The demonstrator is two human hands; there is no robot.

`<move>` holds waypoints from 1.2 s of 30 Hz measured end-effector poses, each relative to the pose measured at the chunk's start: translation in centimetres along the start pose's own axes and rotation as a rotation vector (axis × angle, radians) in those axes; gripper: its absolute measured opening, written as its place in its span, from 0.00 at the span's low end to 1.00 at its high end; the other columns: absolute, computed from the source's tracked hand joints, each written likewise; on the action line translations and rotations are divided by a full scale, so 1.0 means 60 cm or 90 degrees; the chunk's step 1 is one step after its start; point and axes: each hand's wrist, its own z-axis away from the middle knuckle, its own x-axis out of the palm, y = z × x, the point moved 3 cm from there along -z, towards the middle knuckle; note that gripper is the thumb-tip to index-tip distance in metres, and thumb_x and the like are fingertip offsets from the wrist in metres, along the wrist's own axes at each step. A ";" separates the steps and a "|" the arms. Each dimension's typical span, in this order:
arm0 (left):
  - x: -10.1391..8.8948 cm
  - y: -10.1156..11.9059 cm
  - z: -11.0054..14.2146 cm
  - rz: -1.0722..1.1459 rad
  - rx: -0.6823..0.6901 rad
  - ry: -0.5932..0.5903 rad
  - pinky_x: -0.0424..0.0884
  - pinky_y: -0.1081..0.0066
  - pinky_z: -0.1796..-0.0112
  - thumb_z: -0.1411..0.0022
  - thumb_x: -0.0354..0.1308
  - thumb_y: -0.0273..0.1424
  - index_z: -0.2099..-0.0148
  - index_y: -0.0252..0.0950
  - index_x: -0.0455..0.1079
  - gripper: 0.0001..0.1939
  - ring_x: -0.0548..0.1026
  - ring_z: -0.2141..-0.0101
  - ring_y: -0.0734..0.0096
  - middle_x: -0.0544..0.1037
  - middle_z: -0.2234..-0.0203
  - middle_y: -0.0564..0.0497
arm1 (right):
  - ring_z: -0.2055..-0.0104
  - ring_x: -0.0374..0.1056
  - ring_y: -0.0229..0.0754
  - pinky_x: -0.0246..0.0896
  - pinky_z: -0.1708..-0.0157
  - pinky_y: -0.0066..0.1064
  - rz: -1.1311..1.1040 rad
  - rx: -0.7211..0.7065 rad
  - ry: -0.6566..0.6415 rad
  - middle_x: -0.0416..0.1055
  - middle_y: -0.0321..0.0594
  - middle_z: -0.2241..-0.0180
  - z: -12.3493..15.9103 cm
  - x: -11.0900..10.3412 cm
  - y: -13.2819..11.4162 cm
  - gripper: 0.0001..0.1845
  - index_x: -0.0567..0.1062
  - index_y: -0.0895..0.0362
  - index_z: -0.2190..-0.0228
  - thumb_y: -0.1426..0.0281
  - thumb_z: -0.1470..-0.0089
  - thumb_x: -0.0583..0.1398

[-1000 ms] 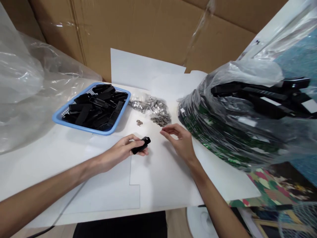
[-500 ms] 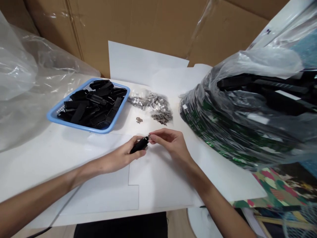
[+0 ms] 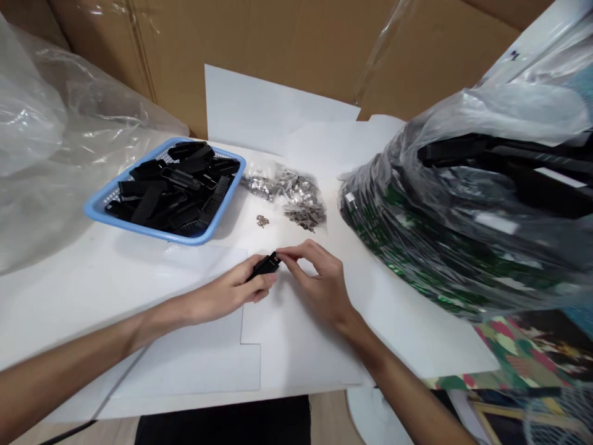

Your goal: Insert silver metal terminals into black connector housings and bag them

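My left hand (image 3: 248, 281) is closed around a black plastic casing (image 3: 265, 266), long and narrow, with its far end tilted up to the right. At that end my right hand (image 3: 317, 266) pinches thumb and forefinger together on a small metal piece (image 3: 277, 258), mostly hidden by the fingertips. Just beyond the hands, a little heap of small metal pieces (image 3: 262, 220) lies on the white table. Behind it are clear plastic bags (image 3: 294, 188) of similar metal pieces, one spilling at its near edge.
At the left stands a blue basket (image 3: 152, 233) piled with black plastic parts. A large clear bag (image 3: 445, 235) of black and green parts bulges over the right side. Clear plastic sheeting (image 3: 83, 136) hangs at far left, and a cardboard wall (image 3: 278, 43) closes the back.
The left hand has turned the black casing slightly, so more of its upper face shows. The right fingertips have moved closer in against its end. The view has shifted a little.
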 end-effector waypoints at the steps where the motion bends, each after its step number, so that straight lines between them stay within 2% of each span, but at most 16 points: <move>1: -0.001 -0.001 0.000 0.006 0.001 0.006 0.56 0.67 0.67 0.27 0.51 0.46 0.55 0.38 0.58 0.15 0.57 0.71 0.72 0.59 0.74 0.59 | 0.66 0.73 0.39 0.70 0.64 0.33 -0.004 0.005 -0.012 0.77 0.38 0.67 0.000 -0.001 0.002 0.07 0.81 0.55 0.61 0.76 0.36 0.63; 3: -0.002 -0.001 -0.001 0.020 0.003 0.021 0.56 0.67 0.67 0.27 0.51 0.44 0.54 0.38 0.60 0.14 0.56 0.72 0.72 0.58 0.74 0.59 | 0.63 0.74 0.40 0.72 0.61 0.34 -0.036 0.029 -0.046 0.78 0.39 0.65 0.000 -0.003 0.008 0.07 0.81 0.54 0.60 0.74 0.35 0.62; 6: -0.005 0.004 0.000 0.031 0.024 0.023 0.55 0.68 0.69 0.27 0.51 0.41 0.54 0.37 0.62 0.12 0.55 0.74 0.73 0.56 0.75 0.59 | 0.52 0.77 0.44 0.76 0.54 0.36 -0.145 0.099 -0.139 0.79 0.42 0.54 0.004 -0.005 0.019 0.08 0.80 0.53 0.54 0.70 0.34 0.63; 8: -0.006 0.007 0.002 -0.001 0.050 0.006 0.57 0.68 0.70 0.27 0.50 0.40 0.56 0.36 0.64 0.12 0.57 0.74 0.74 0.59 0.75 0.58 | 0.51 0.79 0.45 0.77 0.52 0.37 -0.205 0.137 -0.174 0.79 0.41 0.51 0.008 -0.005 0.026 0.11 0.79 0.51 0.52 0.67 0.36 0.65; 10: -0.010 0.008 0.004 -0.083 0.072 0.028 0.60 0.69 0.68 0.26 0.51 0.41 0.54 0.36 0.67 0.13 0.64 0.72 0.72 0.65 0.73 0.56 | 0.54 0.80 0.44 0.79 0.53 0.37 -0.231 0.142 -0.149 0.81 0.39 0.53 0.009 -0.007 0.028 0.11 0.79 0.51 0.53 0.66 0.38 0.67; 11: -0.014 0.008 0.006 -0.133 0.084 0.059 0.62 0.69 0.68 0.26 0.52 0.42 0.50 0.37 0.67 0.13 0.67 0.70 0.71 0.69 0.71 0.55 | 0.55 0.80 0.44 0.79 0.53 0.37 -0.232 0.138 -0.122 0.81 0.39 0.54 0.009 -0.008 0.029 0.11 0.79 0.51 0.54 0.66 0.39 0.68; 14: -0.022 0.010 0.013 -0.267 0.143 0.165 0.67 0.69 0.65 0.26 0.55 0.41 0.36 0.43 0.58 0.22 0.74 0.66 0.69 0.78 0.59 0.51 | 0.56 0.81 0.44 0.79 0.53 0.37 -0.224 0.147 -0.072 0.82 0.38 0.56 0.007 -0.008 0.029 0.19 0.77 0.50 0.49 0.65 0.42 0.71; 16: -0.021 0.015 0.018 -0.335 0.204 0.172 0.71 0.68 0.61 0.26 0.55 0.38 0.35 0.45 0.59 0.21 0.78 0.60 0.67 0.78 0.51 0.49 | 0.57 0.81 0.45 0.79 0.54 0.38 -0.226 0.170 -0.073 0.83 0.38 0.59 0.007 -0.007 0.028 0.28 0.74 0.49 0.44 0.64 0.44 0.72; 18: -0.018 0.018 0.021 -0.388 0.243 0.154 0.73 0.68 0.56 0.25 0.53 0.35 0.35 0.47 0.63 0.18 0.79 0.53 0.65 0.77 0.47 0.49 | 0.57 0.81 0.45 0.79 0.55 0.38 -0.244 0.186 -0.077 0.83 0.38 0.60 0.006 -0.008 0.028 0.31 0.71 0.50 0.41 0.63 0.44 0.72; 22: -0.016 0.021 0.024 -0.425 0.266 0.155 0.74 0.68 0.52 0.24 0.52 0.32 0.33 0.47 0.63 0.20 0.79 0.52 0.67 0.78 0.48 0.50 | 0.60 0.81 0.43 0.80 0.56 0.37 -0.279 0.199 -0.081 0.83 0.37 0.61 0.005 -0.008 0.026 0.33 0.71 0.49 0.41 0.63 0.45 0.72; 27: -0.014 0.022 0.028 -0.435 0.305 0.172 0.76 0.70 0.52 0.24 0.54 0.31 0.34 0.46 0.63 0.19 0.79 0.52 0.68 0.79 0.48 0.51 | 0.61 0.80 0.43 0.80 0.57 0.38 -0.292 0.203 -0.078 0.83 0.37 0.61 0.003 -0.008 0.024 0.33 0.70 0.50 0.41 0.62 0.45 0.72; 36: -0.016 0.025 0.028 -0.460 0.288 0.152 0.76 0.70 0.57 0.23 0.50 0.33 0.36 0.43 0.67 0.17 0.80 0.57 0.68 0.77 0.52 0.49 | 0.60 0.80 0.44 0.79 0.57 0.39 -0.308 0.207 -0.082 0.83 0.38 0.60 0.006 -0.008 0.023 0.34 0.70 0.48 0.40 0.62 0.45 0.72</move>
